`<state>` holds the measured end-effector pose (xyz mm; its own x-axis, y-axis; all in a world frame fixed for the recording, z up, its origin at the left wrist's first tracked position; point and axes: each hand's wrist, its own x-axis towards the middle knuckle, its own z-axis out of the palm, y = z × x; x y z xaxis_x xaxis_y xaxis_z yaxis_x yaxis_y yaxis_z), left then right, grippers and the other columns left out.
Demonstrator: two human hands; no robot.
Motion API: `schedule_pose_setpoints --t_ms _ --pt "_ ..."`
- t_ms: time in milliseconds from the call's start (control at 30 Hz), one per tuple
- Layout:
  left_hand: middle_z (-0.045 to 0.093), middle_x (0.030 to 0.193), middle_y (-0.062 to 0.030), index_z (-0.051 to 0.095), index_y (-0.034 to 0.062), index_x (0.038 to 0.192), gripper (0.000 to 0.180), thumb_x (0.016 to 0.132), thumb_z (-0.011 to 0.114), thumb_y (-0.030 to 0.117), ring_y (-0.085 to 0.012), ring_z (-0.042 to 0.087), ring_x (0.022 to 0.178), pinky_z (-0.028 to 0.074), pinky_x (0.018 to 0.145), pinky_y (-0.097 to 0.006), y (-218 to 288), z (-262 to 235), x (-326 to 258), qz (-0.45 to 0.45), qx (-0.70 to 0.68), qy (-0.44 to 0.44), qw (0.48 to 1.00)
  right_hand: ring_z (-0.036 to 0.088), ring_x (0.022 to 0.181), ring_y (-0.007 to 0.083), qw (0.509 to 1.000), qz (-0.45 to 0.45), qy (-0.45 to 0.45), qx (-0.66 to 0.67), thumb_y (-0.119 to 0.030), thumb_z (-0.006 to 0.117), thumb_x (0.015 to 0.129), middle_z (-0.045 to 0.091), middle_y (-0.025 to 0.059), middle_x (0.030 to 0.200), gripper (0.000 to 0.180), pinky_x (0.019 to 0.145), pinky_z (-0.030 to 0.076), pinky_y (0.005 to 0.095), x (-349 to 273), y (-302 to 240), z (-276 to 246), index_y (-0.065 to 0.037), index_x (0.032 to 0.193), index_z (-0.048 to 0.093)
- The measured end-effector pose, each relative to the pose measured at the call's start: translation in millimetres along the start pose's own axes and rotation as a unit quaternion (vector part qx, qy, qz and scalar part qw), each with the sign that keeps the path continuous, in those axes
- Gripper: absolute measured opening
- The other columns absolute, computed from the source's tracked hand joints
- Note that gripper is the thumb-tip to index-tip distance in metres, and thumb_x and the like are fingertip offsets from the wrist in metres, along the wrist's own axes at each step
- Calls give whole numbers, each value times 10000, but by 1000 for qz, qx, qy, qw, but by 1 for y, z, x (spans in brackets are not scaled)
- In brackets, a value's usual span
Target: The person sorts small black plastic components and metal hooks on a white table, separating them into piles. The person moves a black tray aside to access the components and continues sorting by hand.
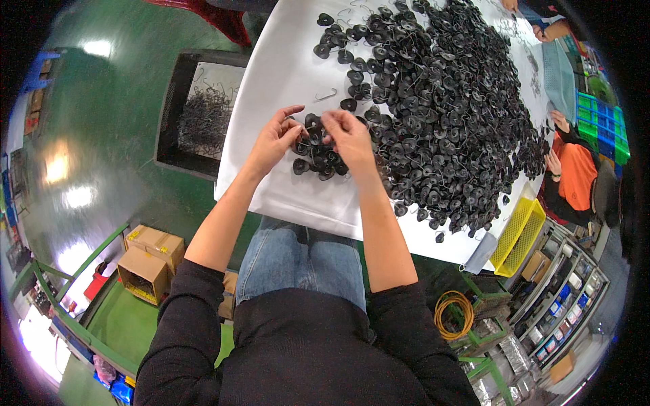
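Over the near left part of the white table [284, 74], my two hands are close together. My left hand [274, 141] is closed in a pinch, thumb against fingers; what it pinches is too small to make out. My right hand [350, 139], slightly blurred, has its fingers bent at a black cupped disc [313, 122] and seems to hold it. Below the hands lies a small cluster of black discs [325, 162], some with thin wire hooks. To the right spreads a large heap of black discs with hooks [440, 122]. A loose metal hook [326, 95] lies beyond my hands.
Left of the table stands a black crate [169, 128] holding many wire hooks [203, 115]. A yellow basket [518, 237] is at the table's right corner, near a grey cloth [481, 253]. Another person in orange [577, 176] works across the heap. Cardboard boxes [145, 271] stand lower left.
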<state>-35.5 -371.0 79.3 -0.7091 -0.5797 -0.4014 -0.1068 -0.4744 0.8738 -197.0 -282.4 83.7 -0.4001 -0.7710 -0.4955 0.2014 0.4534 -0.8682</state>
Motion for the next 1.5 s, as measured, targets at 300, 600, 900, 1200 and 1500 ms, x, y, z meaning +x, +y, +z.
schedule_pose_setpoints --t_ms 300,600,900,1200,1500 --pt "574 903 -7 426 76 1307 397 920 514 94 -76 550 848 439 737 -211 -3 15 6 58 91 41 993 603 668 215 908 -218 86 -346 -151 707 742 584 64 793 171 626 482 331 -15 -14 11 -92 893 651" --pt "545 1116 -109 538 99 1179 415 784 660 135 -294 456 1119 393 929 -402 0 -17 5 223 493 165 825 608 729 294 863 -145 87 -476 -168 710 711 590 68 806 126 624 482 396 -6 -21 -6 -81 735 623" --pt "568 1062 -85 606 98 1010 235 781 659 113 -277 537 1031 451 842 -370 -25 -6 23 195 525 85 824 578 668 120 984 -43 115 -129 -123 664 786 620 51 748 165 613 467 264 5 -10 -26 -34 922 636" --pt "633 1004 -115 570 -12 1100 275 836 617 45 -166 635 890 509 764 -269 -2 -17 21 23 -13 135 991 622 732 287 867 -100 53 -485 -234 725 727 618 89 794 189 669 499 376 -23 28 9 -85 823 661" --pt "665 980 -77 630 12 1066 256 865 619 170 -151 633 861 493 768 -293 -8 -37 22 -31 196 197 960 612 698 248 935 -159 109 -298 -198 723 736 605 82 756 183 617 468 344 -25 19 15 -42 755 629"
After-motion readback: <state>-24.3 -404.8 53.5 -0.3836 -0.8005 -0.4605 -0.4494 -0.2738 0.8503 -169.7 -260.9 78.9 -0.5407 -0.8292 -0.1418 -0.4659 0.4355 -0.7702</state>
